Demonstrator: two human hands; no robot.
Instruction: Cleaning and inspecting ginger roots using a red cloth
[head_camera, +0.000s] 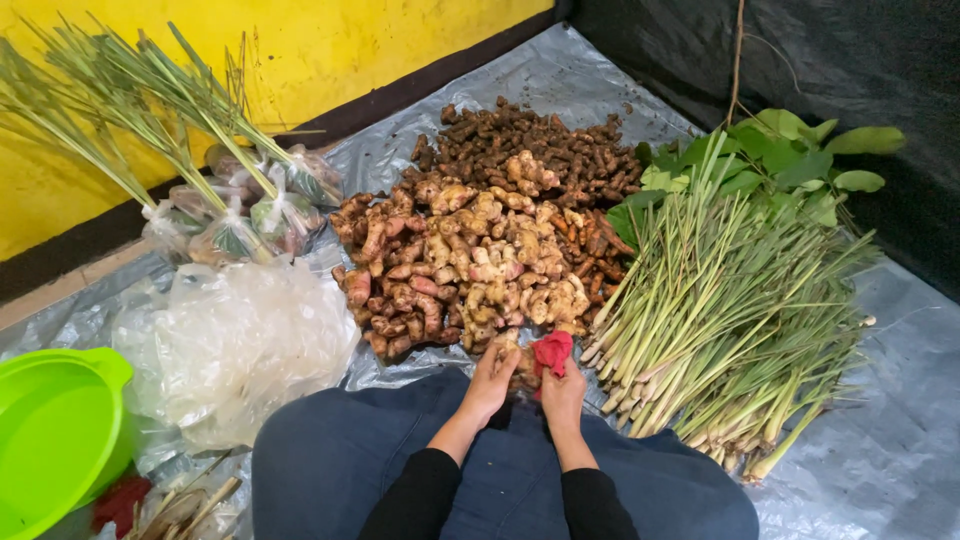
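Observation:
I sit on the ground in blue trousers, both hands out in front of my knees. My left hand (493, 380) grips a knobbly root (522, 368) at the near edge of a big heap of ginger and galangal roots (470, 265). My right hand (563, 392) presses a small red cloth (551, 351) against that root. Black sleeves cover both forearms.
Dark small rhizomes (540, 145) lie behind the heap. A stack of lemongrass stalks (725, 310) and leafy greens (790, 160) lies to the right. To the left are clear plastic bags (235, 345), bagged lemongrass bundles (235, 215) and a green plastic tub (55, 430), all on a grey tarp (890, 440).

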